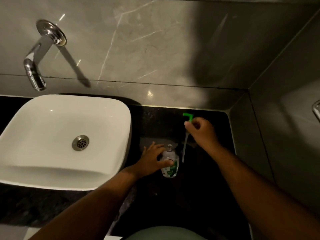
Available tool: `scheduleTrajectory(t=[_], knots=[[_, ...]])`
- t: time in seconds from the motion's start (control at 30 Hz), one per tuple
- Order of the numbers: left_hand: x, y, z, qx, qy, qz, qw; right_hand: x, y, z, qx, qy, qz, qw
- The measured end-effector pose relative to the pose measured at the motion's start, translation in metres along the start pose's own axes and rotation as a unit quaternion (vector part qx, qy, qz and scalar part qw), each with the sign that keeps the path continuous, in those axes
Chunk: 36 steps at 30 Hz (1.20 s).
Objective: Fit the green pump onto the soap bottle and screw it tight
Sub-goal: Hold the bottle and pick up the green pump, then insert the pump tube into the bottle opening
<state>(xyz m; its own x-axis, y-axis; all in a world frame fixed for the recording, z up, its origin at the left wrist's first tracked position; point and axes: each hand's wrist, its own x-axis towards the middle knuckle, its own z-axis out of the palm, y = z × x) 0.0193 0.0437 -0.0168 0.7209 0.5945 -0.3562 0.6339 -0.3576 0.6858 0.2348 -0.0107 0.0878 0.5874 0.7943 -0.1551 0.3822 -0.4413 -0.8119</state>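
Bottle (169,163) location: upright on the dark counter (204,187), just right of the basin (110,118), neck open and pointing up. This appears to be the alignment step; the pump is not yet in the neck.

Left to right:

1. Tap (34,73). Wall-mounted above the basin's left side. Not involved in the task.

2. Basin. White, sits on the counter, drain (80,142) at centre. Its right wall stands close to the bottle, so the left forearm passes over the basin's front right corner to reach it.

3. Left hand (152,160). Wrapped around the bottle's left flank, fingers curled behind it and thumb across the front label. The grip sits below the neck. Probable reason: it leaves the opening free and steadies the bottle against tipping and against turning when the cap is screwed on.

4. Bottle. Clear, with a green label low on the front. It looks nearly empty, hence light and easily knocked over without the holding hand.

5. Pump (188,117). Held above and to the right of the bottle, well clear of the neck. The green spout shows above the fingers; the pale dip tube (185,149) hangs below, its lower end beside the bottle's right shoulder, not inside it.

6. Right hand (201,130). Fingers closed on the pump just under the spout, likely around the collar, which is hidden. Holding it high lets the tube hang straight for insertion.

Next requirement, as judged: bring the tube's tip over the neck, then lower it.
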Motion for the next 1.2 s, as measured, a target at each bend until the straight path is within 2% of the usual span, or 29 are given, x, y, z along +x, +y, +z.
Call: scheduleTrajectory(t=[0.1, 0.2, 0.33, 0.5, 0.6, 0.7, 0.83, 0.93, 1.1, 1.2], knots=[[-0.003, 0.002, 0.002, -0.010, -0.004, 0.005, 1.000, 0.011, -0.039, -0.012, 0.078, 0.046, -0.085, 0.992], [-0.007, 0.005, 0.002, -0.023, -0.003, 0.007, 1.000, 0.013, -0.059, -0.013, 0.115, 0.078, -0.133, 0.981], [-0.008, 0.007, 0.001, -0.016, -0.006, 0.003, 1.000, 0.002, -0.048, 0.004, 0.120, 0.034, -0.168, 0.978], [-0.009, 0.004, 0.001, 0.009, 0.000, 0.016, 1.000, -0.022, -0.020, 0.024, 0.046, 0.021, -0.147, 0.988], [-0.009, 0.003, 0.004, 0.016, 0.008, 0.022, 1.000, -0.040, -0.002, 0.032, -0.006, -0.026, -0.132, 0.991], [-0.010, 0.003, 0.008, 0.005, 0.024, 0.026, 0.999, -0.062, 0.012, 0.042, 0.013, -0.069, -0.106, 0.992], [-0.013, 0.005, 0.009, -0.015, 0.024, 0.030, 0.999, -0.078, 0.025, 0.050, 0.048, -0.031, -0.082, 0.995], [-0.015, 0.008, 0.009, -0.009, 0.031, 0.025, 0.999, -0.079, 0.028, 0.051, 0.028, -0.047, -0.050, 0.997], [-0.019, 0.012, 0.006, -0.004, 0.031, 0.012, 0.999, -0.081, 0.034, 0.046, 0.174, -0.125, -0.052, 0.975], [-0.021, 0.016, 0.007, 0.010, 0.032, 0.016, 0.999, -0.078, 0.030, 0.046, 0.158, -0.114, -0.063, 0.979]])
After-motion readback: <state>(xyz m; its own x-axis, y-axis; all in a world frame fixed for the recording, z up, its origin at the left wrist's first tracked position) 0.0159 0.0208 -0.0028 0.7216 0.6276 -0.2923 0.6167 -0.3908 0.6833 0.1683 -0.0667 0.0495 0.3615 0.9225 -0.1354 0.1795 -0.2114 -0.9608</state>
